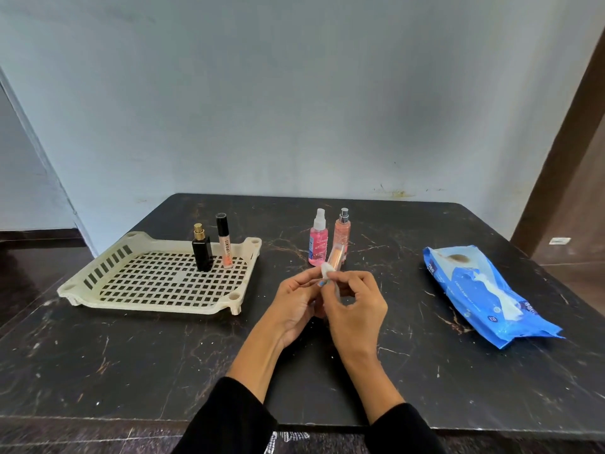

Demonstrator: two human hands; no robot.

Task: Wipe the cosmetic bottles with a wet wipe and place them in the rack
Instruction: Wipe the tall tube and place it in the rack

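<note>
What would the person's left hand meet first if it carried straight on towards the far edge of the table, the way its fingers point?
Probably the pink spray bottle, standing just beyond the left hand and the small bottle it grips. Depth is hard to judge from one view, so it might pass beside it.

Looks like a plain room in a home. Black marble-patterned bench (131, 355) stands against a bare pale blue painted wall (294, 93) with scuffs near the bench's far edge. Dark polished floor (29, 257) at left, brown wooden door frame (563, 152) at right. Household items on the bench: cream perforated plastic rack (157, 283) near the left edge, blue wet-wipe pack (484, 296) near the right edge.
</note>
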